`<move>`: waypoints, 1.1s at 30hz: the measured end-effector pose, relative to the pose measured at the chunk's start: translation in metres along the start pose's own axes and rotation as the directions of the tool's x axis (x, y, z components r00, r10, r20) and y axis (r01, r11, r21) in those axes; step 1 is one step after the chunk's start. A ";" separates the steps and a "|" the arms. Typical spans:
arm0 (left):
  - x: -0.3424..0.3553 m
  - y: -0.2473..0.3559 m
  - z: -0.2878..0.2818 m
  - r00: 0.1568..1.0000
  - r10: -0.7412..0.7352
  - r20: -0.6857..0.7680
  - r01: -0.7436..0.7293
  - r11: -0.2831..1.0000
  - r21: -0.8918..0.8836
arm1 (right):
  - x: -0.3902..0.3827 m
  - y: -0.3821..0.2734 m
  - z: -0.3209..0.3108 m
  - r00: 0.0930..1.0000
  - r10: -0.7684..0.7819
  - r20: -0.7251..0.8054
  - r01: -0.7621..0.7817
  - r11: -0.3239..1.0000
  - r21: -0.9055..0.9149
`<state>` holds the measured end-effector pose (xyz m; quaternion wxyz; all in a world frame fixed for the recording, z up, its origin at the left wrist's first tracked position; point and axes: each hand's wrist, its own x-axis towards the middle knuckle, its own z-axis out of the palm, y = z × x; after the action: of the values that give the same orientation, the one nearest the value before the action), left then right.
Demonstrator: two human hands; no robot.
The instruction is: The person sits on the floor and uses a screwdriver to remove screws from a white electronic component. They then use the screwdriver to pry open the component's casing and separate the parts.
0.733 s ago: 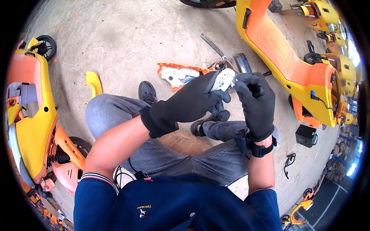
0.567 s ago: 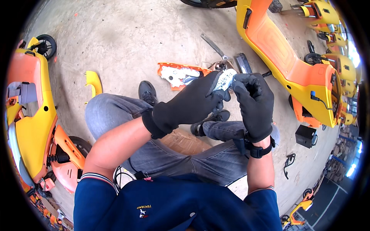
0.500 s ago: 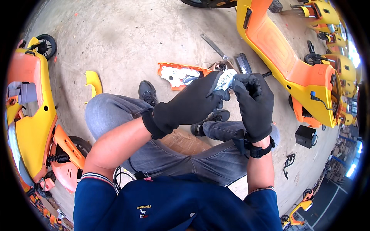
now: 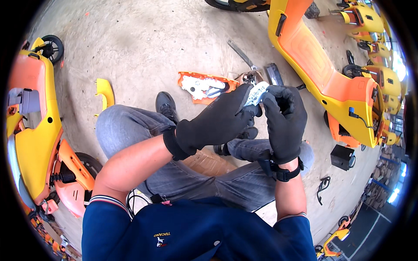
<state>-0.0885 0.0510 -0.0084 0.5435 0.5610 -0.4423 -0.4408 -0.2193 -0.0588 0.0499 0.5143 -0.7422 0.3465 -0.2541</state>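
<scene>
Left hand (image 4: 220,118) grips a white piece (image 4: 256,94); right hand (image 4: 285,124) pinches its edge; open floor (image 4: 148,48) lies beyond.

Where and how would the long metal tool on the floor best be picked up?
Probably by the middle of its handle, from above, the grip closing across its width: the long metal tool appears to lie flat, its narrow, straight handle reaching away from the brown container, which crowds the near end.

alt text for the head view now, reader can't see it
Black-gloved left hand holds a small whitish item, right hand at its edge. An orange shell lies on the floor beyond, with yellow scooters on both sides.
</scene>
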 end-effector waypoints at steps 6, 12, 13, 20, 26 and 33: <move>-0.001 0.004 0.001 0.999 -0.042 0.019 0.044 0.987 -0.152 | -0.002 0.008 0.004 0.980 -0.199 -0.030 0.189 0.961 -0.202; 0.000 0.000 0.004 0.999 -0.046 0.014 0.048 0.966 -0.255 | 0.001 0.019 0.005 0.941 -0.339 -0.021 0.311 0.886 -0.343; 0.000 -0.001 0.005 1.000 -0.027 0.004 0.027 0.965 -0.261 | 0.001 0.019 0.005 0.960 -0.280 -0.028 0.260 0.919 -0.295; -0.001 0.004 0.003 0.985 -0.136 0.110 0.171 0.880 -0.443 | 0.001 0.008 0.003 0.999 -0.034 -0.012 0.034 0.998 -0.053; 0.000 0.009 0.000 0.985 -0.142 0.094 0.165 0.934 -0.317 | 0.000 0.005 0.003 1.000 0.012 -0.013 -0.012 0.999 0.041; 0.000 0.005 0.000 0.992 -0.100 0.079 0.118 0.952 -0.284 | 0.002 0.010 0.003 0.990 -0.143 -0.013 0.141 0.983 -0.116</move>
<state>-0.0888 0.0512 -0.0031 0.5799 0.4852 -0.3588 -0.5473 -0.2183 -0.0608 0.0397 0.4478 -0.7907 0.3119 -0.2776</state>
